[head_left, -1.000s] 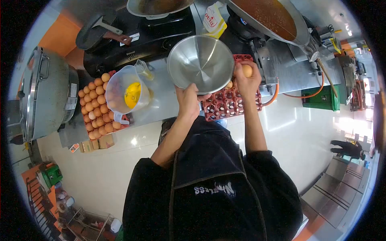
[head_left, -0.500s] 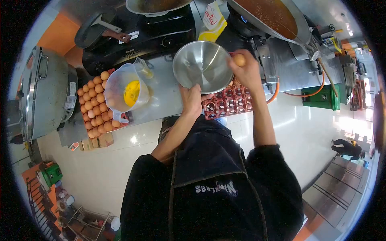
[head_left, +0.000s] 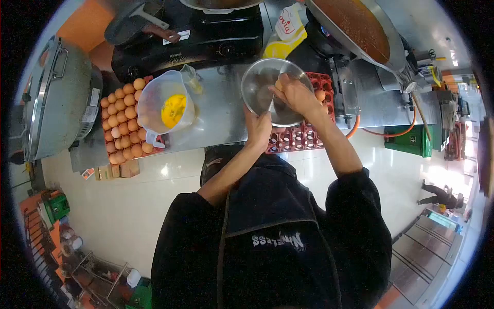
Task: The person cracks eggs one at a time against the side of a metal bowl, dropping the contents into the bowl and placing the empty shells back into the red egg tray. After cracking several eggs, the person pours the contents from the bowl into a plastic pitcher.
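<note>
A steel mixing bowl (head_left: pixel 250 77) rests over a red egg tray at the counter's front. My left hand (head_left: pixel 259 129) grips the bowl's near rim, fingers closed. Above the bowl's inside, my right hand (head_left: pixel 296 98) is closed around a brown egg (head_left: pixel 280 83), mostly covered by the fingers. Whether its shell is cracked cannot be seen. The red egg tray (head_left: pixel 303 138) shows mostly bare cups, with a few eggs (head_left: pixel 320 95) at its right. To the left stands a clear plastic jug (head_left: pixel 149 98) with yellow yolks (head_left: pixel 174 110) in it.
Many brown eggs (head_left: pixel 123 116) fill another tray at left. A small clear cup (head_left: pixel 193 82) stands behind the jug. At the back are a black gas stove (head_left: pixel 216 51), a yellow-white packet (head_left: pixel 288 33) and a wide pan of brown liquid (head_left: pixel 355 36). A large grey cooker (head_left: pixel 62 103) stands far left.
My right hand has moved from the bowl's right rim to over its inside with the egg. The bowl appears slightly farther right in view, still in my left hand.
</note>
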Tool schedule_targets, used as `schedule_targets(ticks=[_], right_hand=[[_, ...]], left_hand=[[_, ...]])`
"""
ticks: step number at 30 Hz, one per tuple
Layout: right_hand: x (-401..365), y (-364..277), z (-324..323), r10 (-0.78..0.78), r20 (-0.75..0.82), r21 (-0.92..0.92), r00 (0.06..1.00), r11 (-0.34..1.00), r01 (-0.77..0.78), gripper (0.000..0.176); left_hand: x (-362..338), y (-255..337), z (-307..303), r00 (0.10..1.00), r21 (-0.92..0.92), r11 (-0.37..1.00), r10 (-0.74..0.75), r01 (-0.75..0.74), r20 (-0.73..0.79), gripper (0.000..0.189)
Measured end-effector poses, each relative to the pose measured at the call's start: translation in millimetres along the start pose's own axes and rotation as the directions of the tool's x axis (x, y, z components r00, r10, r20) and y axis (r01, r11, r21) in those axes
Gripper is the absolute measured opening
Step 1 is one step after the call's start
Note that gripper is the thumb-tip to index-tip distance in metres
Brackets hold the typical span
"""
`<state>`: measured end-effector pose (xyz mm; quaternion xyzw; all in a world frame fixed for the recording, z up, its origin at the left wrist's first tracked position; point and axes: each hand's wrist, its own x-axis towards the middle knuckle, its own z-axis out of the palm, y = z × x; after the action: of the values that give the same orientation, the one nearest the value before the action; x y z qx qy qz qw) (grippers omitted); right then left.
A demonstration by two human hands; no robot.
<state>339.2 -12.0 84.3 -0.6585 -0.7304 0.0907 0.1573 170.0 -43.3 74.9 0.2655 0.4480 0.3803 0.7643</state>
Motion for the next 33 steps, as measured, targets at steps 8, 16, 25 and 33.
schedule_targets(ticks=[8, 16, 25, 33], right_hand=[[1.5, 1.2, 1.1, -0.028, -0.064, -0.095, 0.998, 0.995, 0.022, 0.054], [2.4, 5.0, -4.5, 0.03, -0.046, -0.142, 0.998, 0.989, -0.036, 0.056], [1.7, -3.2, -14.1, -0.004, -0.081, -0.203, 0.997, 0.979, -0.012, 0.056], [1.3, -11.1, -19.4, 0.102, -0.07, -0.213, 0.992, 0.97, -0.115, 0.053]], left_hand=[[-1.4, -0.6, 4.1, 0.999, -0.007, 1.0, -0.017, 0.017, 0.032, 0.079], [-2.1, -3.0, 5.1, 1.0, -0.018, 1.0, -0.011, 0.011, 0.027, 0.075], [-3.7, -7.7, 2.4, 1.0, -0.01, 1.0, -0.007, 0.007, 0.014, 0.075], [-5.7, -9.0, 0.4, 1.0, -0.035, 0.999, -0.014, 0.015, 0.011, 0.071]])
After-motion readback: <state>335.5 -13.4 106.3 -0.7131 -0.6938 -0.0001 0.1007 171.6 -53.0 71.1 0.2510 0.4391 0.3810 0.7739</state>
